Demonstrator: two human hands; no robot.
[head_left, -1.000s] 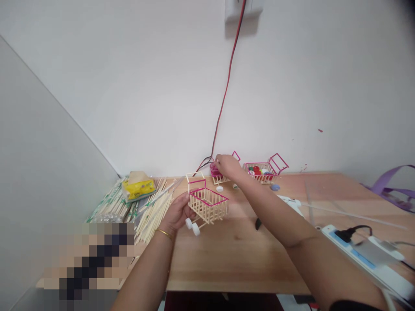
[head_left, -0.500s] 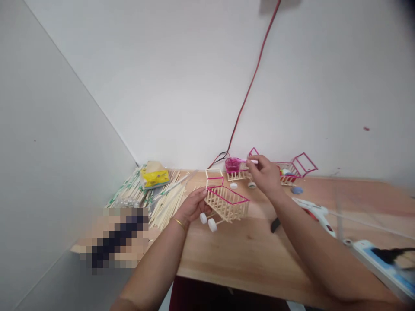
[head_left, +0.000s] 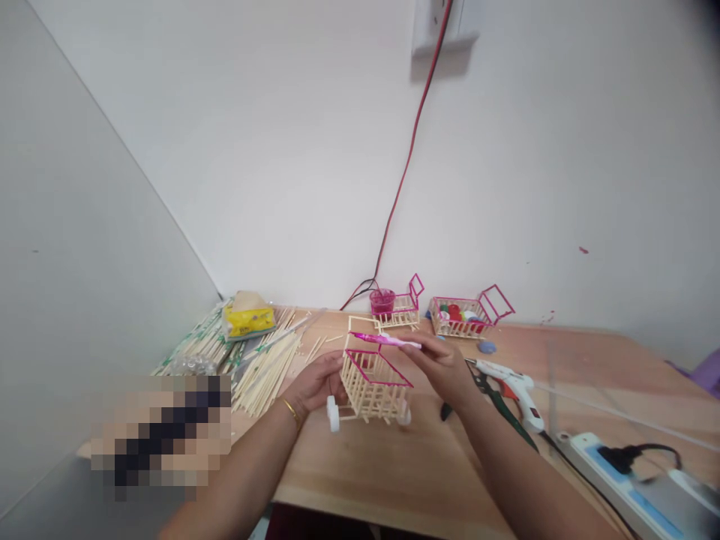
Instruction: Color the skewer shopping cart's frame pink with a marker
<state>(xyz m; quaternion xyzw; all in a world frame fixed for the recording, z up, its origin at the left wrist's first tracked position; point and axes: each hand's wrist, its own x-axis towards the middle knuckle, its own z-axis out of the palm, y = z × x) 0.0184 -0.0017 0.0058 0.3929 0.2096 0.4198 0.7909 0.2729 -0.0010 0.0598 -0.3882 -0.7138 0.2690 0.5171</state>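
My left hand (head_left: 318,382) grips the side of a small stick-built cart (head_left: 382,401) that has white wheels. The cart's upper basket rim is painted magenta, while most of its slats are bare wood. In my right hand (head_left: 442,364) is a paintbrush (head_left: 388,340) with a pink-stained, pale handle. Its magenta tip lies against or just over the cart's handle frame; I cannot tell which. Behind, a clear cup of magenta paint (head_left: 382,301) stands by a second small cart (head_left: 406,311). A third cart (head_left: 458,315) with magenta edges holds several small paint pots.
Bundles of wooden sticks (head_left: 270,367) and a yellow packet (head_left: 249,321) lie at the left. On the right are a white glue gun (head_left: 506,379), dark green-handled pliers (head_left: 503,409), a blue lid (head_left: 487,346) and a power strip (head_left: 613,480). A cable (head_left: 402,176) runs down the wall.
My right hand has brought the brush from beside the paint cup to the held cart's handle frame. The held cart has turned, and the view has shifted.
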